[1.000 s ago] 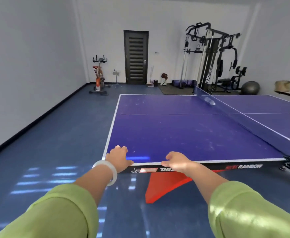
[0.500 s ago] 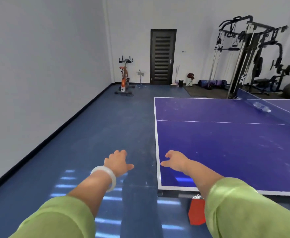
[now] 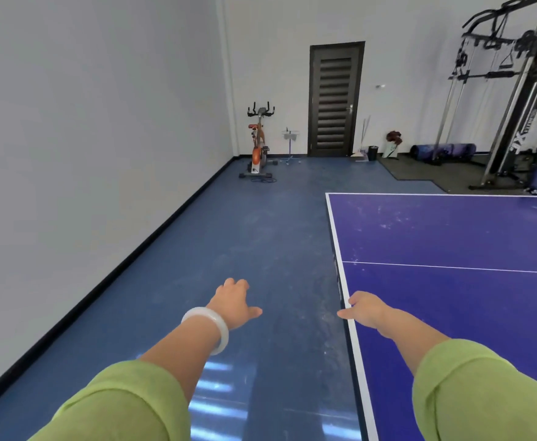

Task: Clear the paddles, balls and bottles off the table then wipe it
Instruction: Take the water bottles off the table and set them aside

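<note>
A post of the gym machine (image 3: 515, 148) carries the letters "JX". The purple tabletop (image 3: 451, 237) lies at the right, and its length runs off to the right. Both hands are loosely open and hold nothing: the left hand (image 3: 233, 305) is above the floor (image 3: 260, 233), the right hand (image 3: 364, 310) above the tabletop's white edge
</note>
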Motion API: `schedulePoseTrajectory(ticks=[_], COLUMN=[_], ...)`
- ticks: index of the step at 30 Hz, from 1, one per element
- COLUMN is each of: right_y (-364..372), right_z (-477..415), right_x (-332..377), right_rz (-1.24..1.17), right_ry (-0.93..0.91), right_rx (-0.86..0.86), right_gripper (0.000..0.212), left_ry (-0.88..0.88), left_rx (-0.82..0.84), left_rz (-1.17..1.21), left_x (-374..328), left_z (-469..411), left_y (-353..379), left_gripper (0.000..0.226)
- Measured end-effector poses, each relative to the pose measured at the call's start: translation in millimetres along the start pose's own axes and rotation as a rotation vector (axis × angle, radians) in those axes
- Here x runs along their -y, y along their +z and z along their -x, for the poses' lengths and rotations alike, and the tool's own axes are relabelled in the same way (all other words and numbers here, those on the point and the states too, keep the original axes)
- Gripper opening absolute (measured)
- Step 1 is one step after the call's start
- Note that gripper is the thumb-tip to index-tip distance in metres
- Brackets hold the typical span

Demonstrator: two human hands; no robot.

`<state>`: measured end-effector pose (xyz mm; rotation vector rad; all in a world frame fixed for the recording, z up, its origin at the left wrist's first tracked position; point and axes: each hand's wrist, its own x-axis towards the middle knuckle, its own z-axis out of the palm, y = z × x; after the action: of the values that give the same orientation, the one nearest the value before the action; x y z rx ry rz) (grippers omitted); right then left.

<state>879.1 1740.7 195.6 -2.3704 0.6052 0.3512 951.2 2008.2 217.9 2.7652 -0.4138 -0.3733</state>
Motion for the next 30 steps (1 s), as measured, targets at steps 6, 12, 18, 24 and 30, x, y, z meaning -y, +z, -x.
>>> schedulePoseTrajectory(ticks=[6,12,18,24,30], right_y=[-27,-50,-114,-186,-238], right_z=[-121,-262,-412,-532,-677], right_x=[42,89,145,147,132], right_rz=[0.045,0.041,0.107,0.078,0.010], right_ry=[0.020,0.068,0.130,0.283,0.394], right_rx=[0.038,0.013,-0.081,-0.159,-0.170], right_gripper=[0.060,0.064,0.064,0.062,0.064], left_ry=[0.008,0.095,0.173,0.242,0.367], left_rx=[0.062,0.082,0.142,0.144,0.192], left_rz=[0.010,-0.013,-0.007,-0.064,-0.094], left_x=[-1,-11,-8,-41,-105], left_z=[-137,-303,-498,-668,-836], left_y=[-29,-52,-100,-134,-135], left_gripper=[0.064,0.065,0.064,0.061,0.062])
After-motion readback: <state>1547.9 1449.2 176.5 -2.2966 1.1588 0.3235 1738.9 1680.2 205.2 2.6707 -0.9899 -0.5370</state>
